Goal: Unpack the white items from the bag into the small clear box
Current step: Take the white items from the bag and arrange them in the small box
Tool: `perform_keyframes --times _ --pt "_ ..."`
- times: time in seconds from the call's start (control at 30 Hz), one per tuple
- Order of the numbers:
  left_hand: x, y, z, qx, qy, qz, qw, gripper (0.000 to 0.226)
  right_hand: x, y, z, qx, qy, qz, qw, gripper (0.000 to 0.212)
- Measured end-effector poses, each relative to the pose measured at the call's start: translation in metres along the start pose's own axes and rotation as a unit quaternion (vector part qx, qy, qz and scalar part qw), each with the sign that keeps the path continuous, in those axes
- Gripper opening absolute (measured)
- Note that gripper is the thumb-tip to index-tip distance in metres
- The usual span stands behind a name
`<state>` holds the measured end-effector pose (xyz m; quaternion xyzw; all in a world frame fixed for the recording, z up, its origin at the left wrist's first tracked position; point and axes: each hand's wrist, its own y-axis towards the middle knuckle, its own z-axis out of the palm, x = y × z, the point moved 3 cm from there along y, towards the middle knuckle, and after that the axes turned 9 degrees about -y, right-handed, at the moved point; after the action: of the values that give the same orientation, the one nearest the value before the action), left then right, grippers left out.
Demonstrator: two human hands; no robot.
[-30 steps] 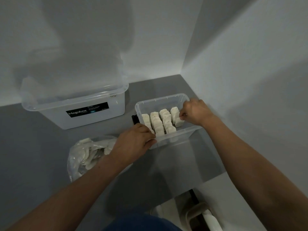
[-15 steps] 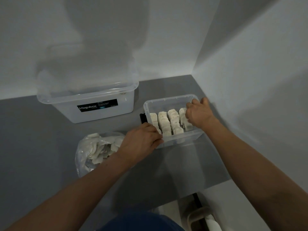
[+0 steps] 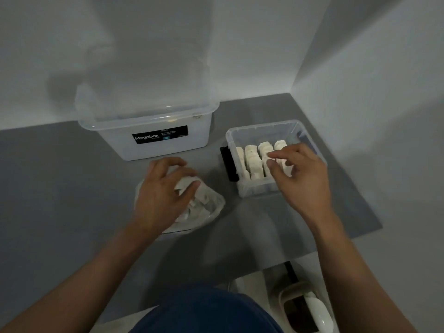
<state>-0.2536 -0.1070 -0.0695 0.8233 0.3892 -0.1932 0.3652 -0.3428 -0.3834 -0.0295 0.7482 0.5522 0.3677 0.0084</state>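
White items (image 3: 200, 203): left hand (image 3: 161, 195) grips some inside the bag (image 3: 217, 209); right hand (image 3: 305, 181) slack and empty over the small clear box (image 3: 259, 127); transfer likely comes next.

The left hand (image 3: 163, 191) covers much of the crumpled clear plastic bag (image 3: 209, 207) at centre frame. The right hand (image 3: 305, 181) hides perhaps a row of white square items (image 3: 252, 162).
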Motion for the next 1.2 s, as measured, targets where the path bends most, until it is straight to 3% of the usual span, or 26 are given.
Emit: perform_keyframes --times 0.13,0.23,0.37,0.43,0.57,0.73,0.87,0.97,1.1,1.2 --pt "0.043 -0.036 -0.034 -0.054 0.061 -0.054 0.995 0.019 0.064 -0.048 0.046 0.084 0.073 -0.058 0.992 0.016" --pt "0.068 -0.057 -0.04 -0.03 0.084 -0.072 0.993 0.019 0.093 -0.072 0.096 0.165 0.067 -0.111 0.978 0.017" --pt "0.085 -0.068 -0.027 0.067 0.118 -0.054 0.989 0.023 0.106 -0.084 0.164 0.292 -0.12 -0.152 0.937 0.031" --pt "0.092 -0.066 -0.02 0.115 0.15 -0.086 0.978 0.035 0.104 -0.084 0.181 0.32 -0.22 -0.15 0.909 0.033" --pt "0.108 -0.062 -0.017 0.205 0.078 -0.198 0.955 0.063 0.099 -0.075 0.185 0.301 -0.276 -0.091 0.908 0.028" --pt "0.107 -0.059 -0.031 0.148 -0.024 -0.176 0.973 0.061 0.11 -0.069 0.184 0.276 -0.278 -0.089 0.916 0.048" --pt "0.109 -0.06 -0.034 0.123 -0.026 -0.14 0.982 0.049 0.132 -0.07 0.201 0.323 -0.215 -0.126 0.913 0.038" --pt "0.111 -0.06 -0.034 0.139 -0.058 -0.127 0.98 0.054 0.151 -0.073 0.214 0.337 -0.164 -0.152 0.915 0.038" --pt "0.114 -0.063 -0.035 0.136 -0.096 -0.137 0.977 0.058 0.158 -0.074 0.228 0.357 -0.219 -0.183 0.889 0.049" --pt "0.117 -0.065 -0.039 0.14 -0.109 -0.138 0.974 0.053 0.162 -0.071 0.232 0.352 -0.257 -0.189 0.88 0.041"
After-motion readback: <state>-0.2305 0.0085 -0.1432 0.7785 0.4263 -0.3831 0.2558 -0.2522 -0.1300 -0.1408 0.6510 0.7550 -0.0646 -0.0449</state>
